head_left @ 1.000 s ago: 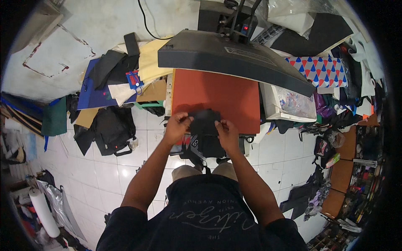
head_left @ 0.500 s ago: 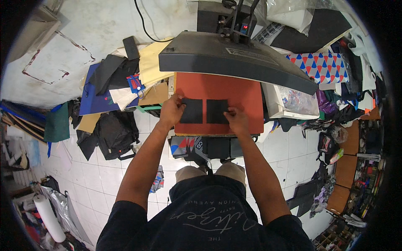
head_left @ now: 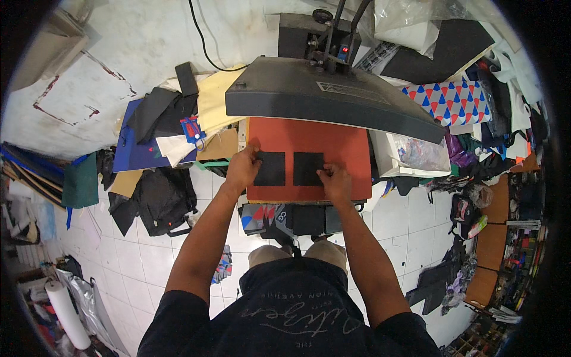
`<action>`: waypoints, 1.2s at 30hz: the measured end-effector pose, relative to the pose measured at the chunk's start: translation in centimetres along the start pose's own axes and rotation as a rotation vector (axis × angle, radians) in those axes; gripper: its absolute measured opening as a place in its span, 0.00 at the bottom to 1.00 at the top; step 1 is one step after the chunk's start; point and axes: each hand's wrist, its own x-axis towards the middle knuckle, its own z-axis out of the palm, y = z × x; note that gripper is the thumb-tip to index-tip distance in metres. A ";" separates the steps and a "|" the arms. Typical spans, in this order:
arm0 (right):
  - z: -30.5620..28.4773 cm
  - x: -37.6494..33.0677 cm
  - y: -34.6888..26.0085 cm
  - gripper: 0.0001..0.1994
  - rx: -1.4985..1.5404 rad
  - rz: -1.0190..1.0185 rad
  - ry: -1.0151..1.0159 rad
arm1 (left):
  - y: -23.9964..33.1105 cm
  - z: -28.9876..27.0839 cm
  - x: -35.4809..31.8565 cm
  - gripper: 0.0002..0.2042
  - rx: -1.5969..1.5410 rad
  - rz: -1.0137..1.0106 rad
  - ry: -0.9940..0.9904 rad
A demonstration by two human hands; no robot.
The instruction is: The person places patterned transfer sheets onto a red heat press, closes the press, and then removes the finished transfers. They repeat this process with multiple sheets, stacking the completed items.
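Two flat black pieces, probably fabric, lie side by side on the orange-red pad (head_left: 333, 140) of a heat press. A narrow strip of pad shows between them. My left hand (head_left: 242, 168) is closed at the outer edge of the left black piece (head_left: 272, 169), thumb and fingertips pinching it. Along the right side of the right black piece (head_left: 307, 169), my right hand (head_left: 336, 182) has its fingers pinched together at the edge. Above the pad's far part hangs the raised dark heat plate (head_left: 327, 95) of the press.
A white box (head_left: 410, 156) with plastic wrapping stands right of the press. Yellow cloth (head_left: 217, 98), a blue sheet (head_left: 129, 141) and dark scraps crowd the left. Folded patterned pieces (head_left: 259, 219) sit below the pad's near edge. A black bag (head_left: 159, 199) is at lower left.
The view has shifted, so the press and pad sit lower in the picture. The gap between the two black pieces looks slightly wider. Both hands stay at the outer edges.
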 end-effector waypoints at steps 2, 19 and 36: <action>0.2 -0.2 0.3 0.15 0.007 -0.003 0.006 | 0.2 0.0 -0.2 0.19 -0.007 -0.003 -0.007; -0.1 0.1 0.4 0.16 -0.047 0.002 -0.055 | 0.3 0.6 -0.7 0.20 -0.042 0.001 0.064; -5.8 -11.8 7.2 0.12 0.008 0.039 -0.234 | 0.1 0.2 -8.6 0.10 -0.305 -0.090 0.340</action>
